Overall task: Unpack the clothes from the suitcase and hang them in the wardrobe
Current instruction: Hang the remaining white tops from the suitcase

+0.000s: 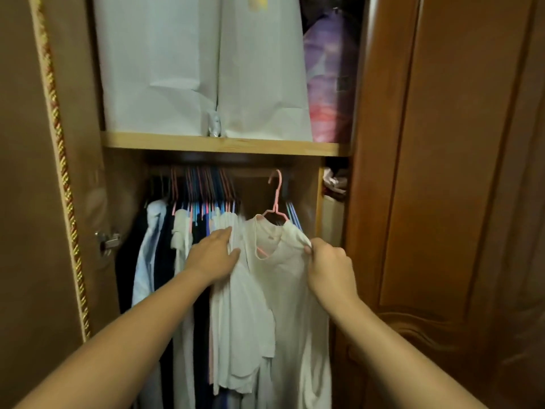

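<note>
Hanging from a pink wire hanger (275, 199), a white, thin-fabric short-sleeved top (283, 278) sits at the right end of the wardrobe's lower compartment. The hanger's hook reaches up toward the dark space under the pale wooden shelf (224, 144); whether it already rests on a rail I cannot tell, as the rail is lost in shadow.

The right hand (330, 268) pinches the top's right shoulder, thumb and forefinger closed on a small fold of fabric while the other fingers curl in beneath. The left hand (213, 256) lies with its fingers straight and close together against the neighbouring white garment (236, 335), its fingertips at the edge of the cloth just beside the top's left shoulder and its thumb spread out below them. Both bare forearms reach in from the bottom of the view.

Left of the hands, a packed row of hanging clothes (165, 261) in white, pale blue and dark navy fills the compartment, on a tight cluster of pink and blue hangers (203, 187). A few blue hangers (293, 214) show just behind the top's right shoulder.

On the shelf above stand two large white paper bags (206, 69) side by side, with a purple and pink plastic-wrapped bundle (327, 84) squeezed in at their right. An open brown wooden door (29, 202) with a gold twisted-cord trim (63, 172) stands at the left, and a carved reddish-brown wooden door (442, 172) at the right. The suitcase is out of view.
</note>
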{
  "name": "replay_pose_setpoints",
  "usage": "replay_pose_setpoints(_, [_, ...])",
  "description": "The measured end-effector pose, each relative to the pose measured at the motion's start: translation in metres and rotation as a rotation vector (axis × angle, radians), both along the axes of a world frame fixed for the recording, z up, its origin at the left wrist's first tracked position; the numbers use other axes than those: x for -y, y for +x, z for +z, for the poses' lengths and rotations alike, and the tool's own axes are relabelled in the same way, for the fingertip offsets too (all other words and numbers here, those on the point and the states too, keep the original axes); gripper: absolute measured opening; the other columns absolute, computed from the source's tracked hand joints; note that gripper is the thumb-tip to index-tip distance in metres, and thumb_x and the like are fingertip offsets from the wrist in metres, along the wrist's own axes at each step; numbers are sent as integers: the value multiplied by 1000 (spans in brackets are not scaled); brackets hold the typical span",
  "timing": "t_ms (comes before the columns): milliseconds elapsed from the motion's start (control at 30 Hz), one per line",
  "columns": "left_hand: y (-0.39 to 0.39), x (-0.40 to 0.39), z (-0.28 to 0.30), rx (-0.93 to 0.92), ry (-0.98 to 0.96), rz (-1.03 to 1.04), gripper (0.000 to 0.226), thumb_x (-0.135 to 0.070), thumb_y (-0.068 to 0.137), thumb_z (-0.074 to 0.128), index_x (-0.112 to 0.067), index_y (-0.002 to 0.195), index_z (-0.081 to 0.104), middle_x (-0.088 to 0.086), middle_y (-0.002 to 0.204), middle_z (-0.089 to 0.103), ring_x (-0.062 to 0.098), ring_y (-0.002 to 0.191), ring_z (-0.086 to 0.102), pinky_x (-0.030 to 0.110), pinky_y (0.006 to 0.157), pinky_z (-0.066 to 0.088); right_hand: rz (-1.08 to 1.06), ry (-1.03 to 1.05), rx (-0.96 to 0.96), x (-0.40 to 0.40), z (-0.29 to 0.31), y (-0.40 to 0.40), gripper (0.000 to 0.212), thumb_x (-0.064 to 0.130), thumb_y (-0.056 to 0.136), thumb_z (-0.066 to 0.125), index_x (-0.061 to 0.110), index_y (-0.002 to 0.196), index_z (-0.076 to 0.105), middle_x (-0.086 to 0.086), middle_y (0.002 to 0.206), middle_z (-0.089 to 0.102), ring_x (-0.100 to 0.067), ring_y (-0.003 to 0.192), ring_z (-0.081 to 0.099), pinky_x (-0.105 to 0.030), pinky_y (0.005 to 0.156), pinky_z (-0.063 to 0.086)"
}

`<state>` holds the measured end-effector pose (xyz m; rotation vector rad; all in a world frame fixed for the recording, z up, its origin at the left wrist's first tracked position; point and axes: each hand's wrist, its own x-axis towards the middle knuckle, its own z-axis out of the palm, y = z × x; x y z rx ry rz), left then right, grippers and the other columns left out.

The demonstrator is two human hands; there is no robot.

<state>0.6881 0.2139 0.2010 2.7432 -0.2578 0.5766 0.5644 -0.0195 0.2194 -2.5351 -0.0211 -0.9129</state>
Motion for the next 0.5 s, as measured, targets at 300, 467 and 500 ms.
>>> replay_pose_setpoints(300, [7,-25,25,-53,53,-53,75,-65,93,50,-29,156,33,-3,159,39,19,143,40,35,112,38,-60,129,20,-48,22,131,20,21,104,44,10,106,60,-13,102,66,-37,95,63,-40,74,50])
replay_pose_setpoints(467, [9,-22,21,-28,71,-37,68,-67,94,43,-31,152,39,-5,153,45,19,137,46,38,109,42,-80,-25,-115,-63,27,170,24,6,101,46,6,122,57,-17,117,65,-37,109,62,-44,87,52])
replay_pose_setpoints(500, [10,-22,20,-10,65,-34,65,-65,95,42,-32,151,40,-6,152,46,19,136,47,38,109,43,-82,-64,-150,-63,26,174,27,4,99,46,6,124,56,-17,119,64,-38,111,61,-44,89,51])
